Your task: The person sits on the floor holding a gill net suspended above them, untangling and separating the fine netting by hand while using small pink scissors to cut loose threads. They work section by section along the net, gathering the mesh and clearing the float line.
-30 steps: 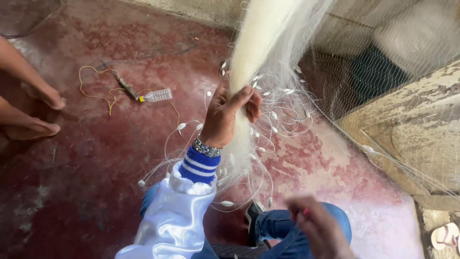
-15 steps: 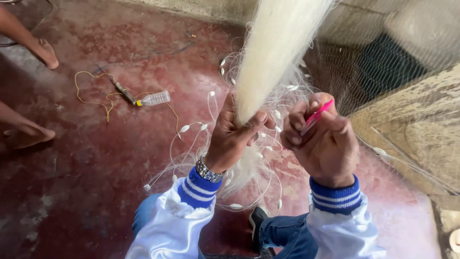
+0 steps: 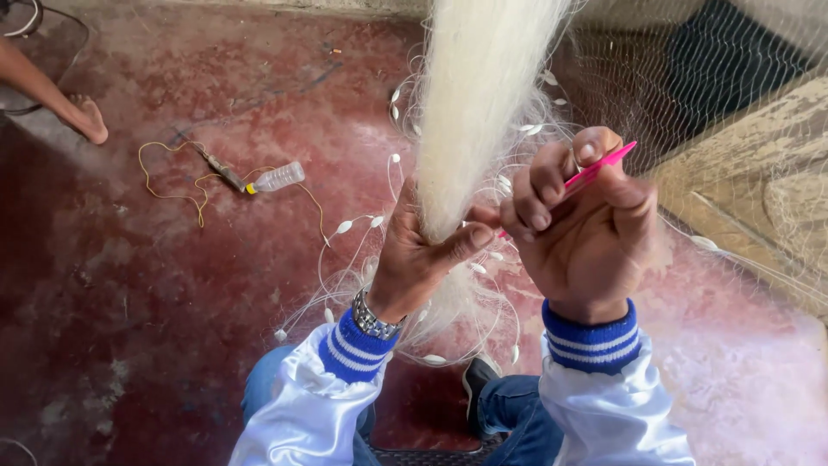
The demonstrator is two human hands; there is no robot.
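A thick bundle of pale fishing net point(image 3: 470, 112) is seen hanging down through the upper centre of the frame; its lower end is clasped by the left hand point(image 3: 418, 255), fingers and thumb closed around it just below centre. The right hand point(image 3: 582, 229) is held just right of centre, touching the left thumb; its fingers are curled shut on a slim pink tool point(image 3: 595, 171), whose tip projects toward the upper right; what kind of tool it is cannot be told. A metal wristwatch point(image 3: 373, 318) is worn on the left wrist, above a blue-and-white striped cuff point(image 3: 354, 349); white satin sleeves point(image 3: 306, 414) and blue jeans point(image 3: 517, 414) are seen along the bottom edge. Loose net line with small white oval floats point(image 3: 343, 228) is spread on the red floor point(image 3: 129, 302) around and below the hands. A clear plastic bottle point(image 3: 276, 178) and a yellowish cord point(image 3: 172, 177) lie on the floor at centre left, well apart from the hands; another person's bare foot point(image 3: 86, 116) is seen at upper left. More netting is draped over a weathered wall point(image 3: 750, 164) at the right.
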